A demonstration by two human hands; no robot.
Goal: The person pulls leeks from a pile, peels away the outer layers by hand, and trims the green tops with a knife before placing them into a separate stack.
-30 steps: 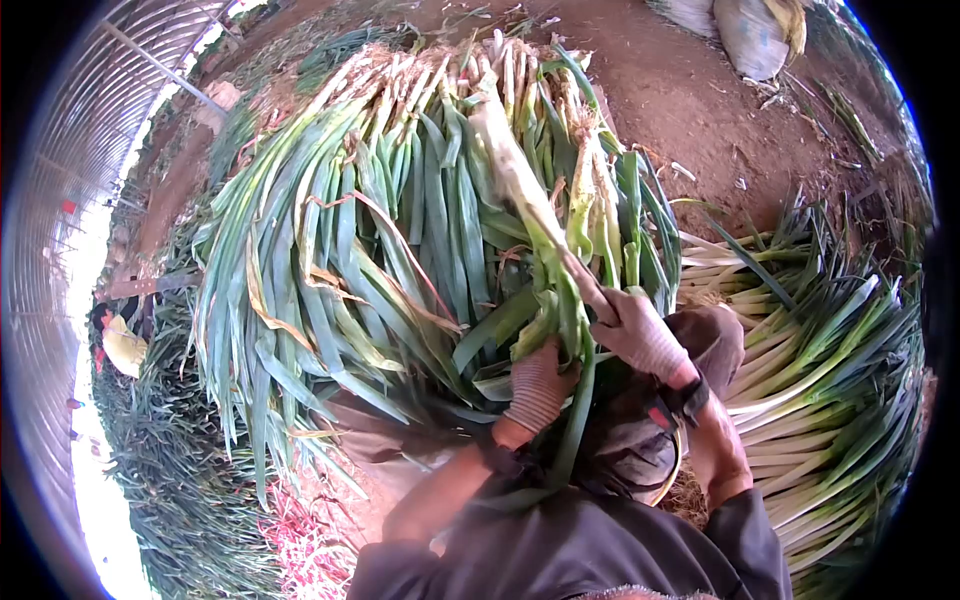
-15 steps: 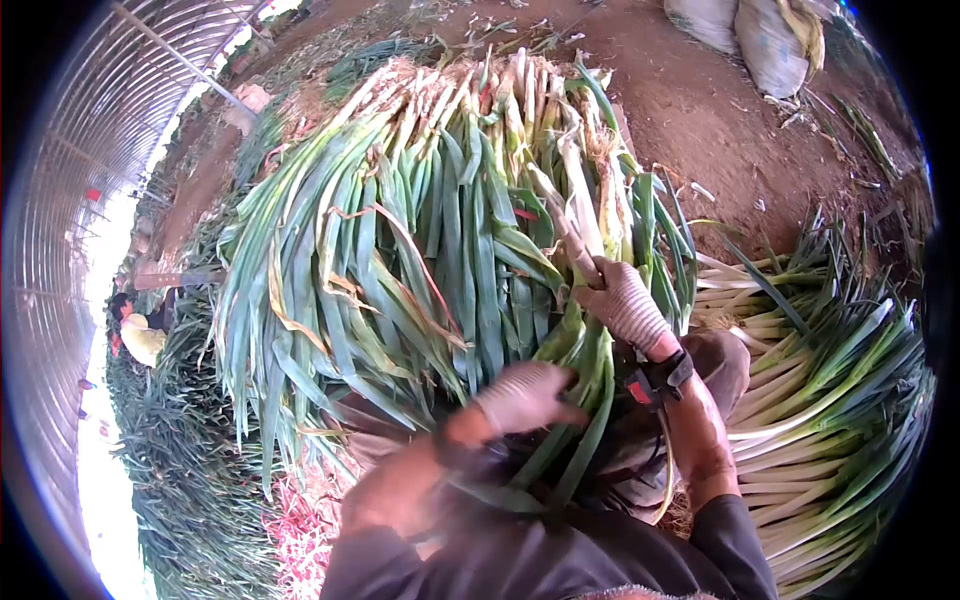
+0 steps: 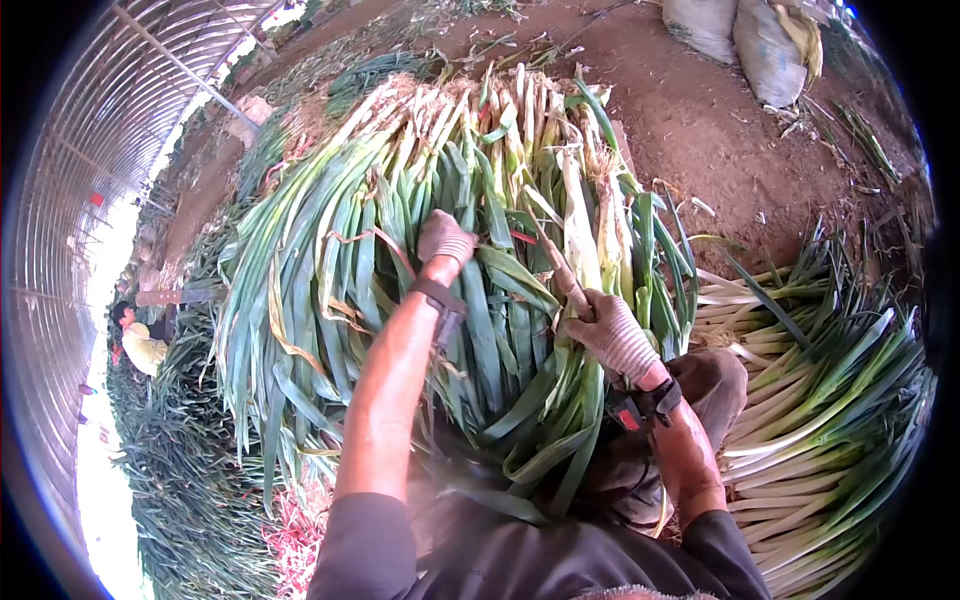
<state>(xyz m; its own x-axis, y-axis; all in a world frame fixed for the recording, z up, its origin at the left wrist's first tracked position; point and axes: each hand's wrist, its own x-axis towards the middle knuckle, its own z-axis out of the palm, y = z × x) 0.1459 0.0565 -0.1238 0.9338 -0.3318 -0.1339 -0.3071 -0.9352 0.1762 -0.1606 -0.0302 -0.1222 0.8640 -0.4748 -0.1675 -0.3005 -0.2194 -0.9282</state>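
A large heap of green onions (image 3: pixel 330 240) lies in front of me, roots at the far side and long green leaves toward me. My left hand (image 3: pixel 446 238), gloved, is on the leaves at the heap's middle, its fingers closed among them; what they hold is hidden. My right hand (image 3: pixel 605 330), gloved too, is wrapped round the handle of a tool (image 3: pixel 560 265) with a narrow end pointing up and left. Beside that tool stand pale stalks (image 3: pixel 580 220) with dried outer leaves.
Trimmed onions with white stalks (image 3: pixel 780 480) lie at the right. Leafy greens (image 3: pixel 200 480) cover the ground at the left, near red strips (image 3: pixel 295 530). Full sacks (image 3: pixel 770 55) stand at the back right. A person (image 3: pixel 140 345) is at the far left.
My left hand has moved up and left from near my lap onto the heap's leaves. My right hand has shifted slightly down and left, still round the tool.
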